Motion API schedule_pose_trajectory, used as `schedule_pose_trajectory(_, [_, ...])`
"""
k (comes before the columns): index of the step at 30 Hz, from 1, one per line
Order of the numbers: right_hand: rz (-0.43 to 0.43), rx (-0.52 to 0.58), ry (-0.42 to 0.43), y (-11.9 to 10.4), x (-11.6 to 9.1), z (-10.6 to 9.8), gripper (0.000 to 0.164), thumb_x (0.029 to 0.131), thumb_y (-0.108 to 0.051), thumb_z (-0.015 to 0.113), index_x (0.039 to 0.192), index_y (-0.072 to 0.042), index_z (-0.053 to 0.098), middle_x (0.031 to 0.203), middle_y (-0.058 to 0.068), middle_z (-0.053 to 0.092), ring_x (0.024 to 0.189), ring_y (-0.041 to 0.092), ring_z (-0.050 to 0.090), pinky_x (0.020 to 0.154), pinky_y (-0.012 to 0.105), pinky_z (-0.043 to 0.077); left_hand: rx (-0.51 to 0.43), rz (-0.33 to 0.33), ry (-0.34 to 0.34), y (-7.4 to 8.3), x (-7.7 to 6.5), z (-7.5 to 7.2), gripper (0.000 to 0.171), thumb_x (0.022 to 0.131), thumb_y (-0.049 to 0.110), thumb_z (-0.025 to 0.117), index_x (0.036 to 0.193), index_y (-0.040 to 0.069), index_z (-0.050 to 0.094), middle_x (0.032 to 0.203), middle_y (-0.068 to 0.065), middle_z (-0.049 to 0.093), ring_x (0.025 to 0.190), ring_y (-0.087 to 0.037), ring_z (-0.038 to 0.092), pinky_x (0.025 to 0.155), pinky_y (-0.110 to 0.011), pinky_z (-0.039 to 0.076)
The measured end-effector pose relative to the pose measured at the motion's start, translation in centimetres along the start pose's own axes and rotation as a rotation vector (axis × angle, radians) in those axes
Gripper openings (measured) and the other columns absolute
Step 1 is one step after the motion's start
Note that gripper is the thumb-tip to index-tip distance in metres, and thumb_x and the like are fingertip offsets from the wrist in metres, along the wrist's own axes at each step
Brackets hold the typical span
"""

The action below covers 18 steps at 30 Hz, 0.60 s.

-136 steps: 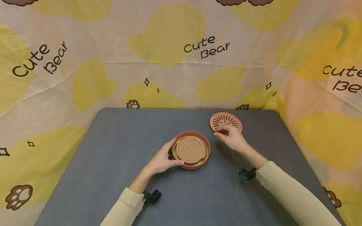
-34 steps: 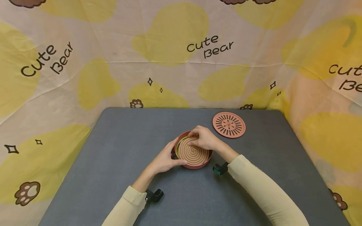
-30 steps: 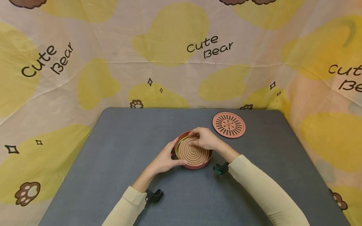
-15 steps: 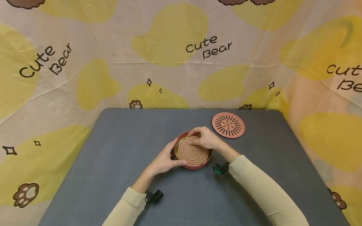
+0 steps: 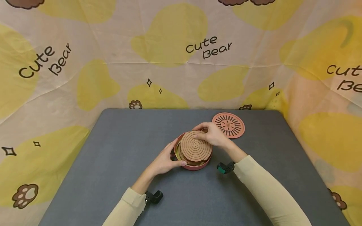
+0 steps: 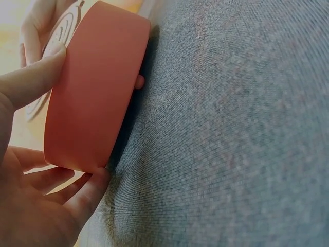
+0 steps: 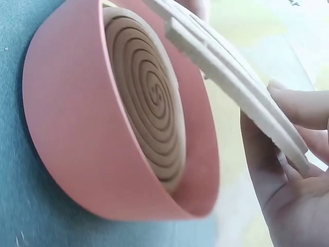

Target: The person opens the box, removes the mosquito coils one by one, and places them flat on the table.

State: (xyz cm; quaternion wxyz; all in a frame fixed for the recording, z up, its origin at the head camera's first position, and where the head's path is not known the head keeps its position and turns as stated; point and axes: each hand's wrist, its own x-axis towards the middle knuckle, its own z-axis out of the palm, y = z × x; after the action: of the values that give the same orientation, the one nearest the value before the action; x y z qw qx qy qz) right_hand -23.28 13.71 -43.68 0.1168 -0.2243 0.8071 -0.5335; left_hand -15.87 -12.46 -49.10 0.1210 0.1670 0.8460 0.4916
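Between the thumb and fingers of my right hand (image 5: 215,135), a tan mosquito coil (image 5: 195,146) is pinched by its far edge. It hangs tilted above the round red-pink mosquito coil holder (image 7: 77,128), clear of its rim in the right wrist view. Inside the holder lies another spiral coil (image 7: 149,92). My left hand (image 5: 164,160) grips the holder's left side, thumb over the near rim and fingers round the wall, as the left wrist view shows. A small round foot (image 6: 140,82) sticks out under the holder.
A pink slotted lid (image 5: 228,125) lies flat behind my right hand, near the table's back edge. The grey table (image 5: 130,135) is bounded at the back and sides by a yellow-patterned cloth (image 5: 169,40).
My right hand went from beside the lid to the holder, took hold of the top coil and has now raised it up and slightly right. My left hand stays on the holder.
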Motion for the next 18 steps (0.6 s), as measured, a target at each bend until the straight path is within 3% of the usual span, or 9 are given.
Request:
schedule_pose_trajectory(11, [0.041,-0.012,0.062,0.1,-1.9,-3.6,0.034,0.093,-0.013,0.077,0.123,0.002,0.07,0.114,0.019,0.065,0.088,0.027,0.069,0.068,0.031,0.059,-0.026,-0.008,0.003,0.2,0.1,0.2,0.11,0.082,0.033,0.087,0.165,0.016,0.017,0.163,-0.01,0.027,0.142,-0.025,0.039,0.108,-0.046,0.045])
schedule_pose_trajectory(18, [0.124,0.087,0.13,1.3,-3.4,-6.0,0.041,0.093,-0.01,0.076,0.127,0.008,0.065,0.118,0.024,0.064,0.088,0.021,0.07,0.072,0.03,0.06,0.0,-0.019,0.011,0.3,0.1,0.2,0.107,0.082,0.035,0.087,0.164,0.017,0.021,0.164,-0.012,0.027,0.143,-0.027,0.039,0.107,-0.046,0.046])
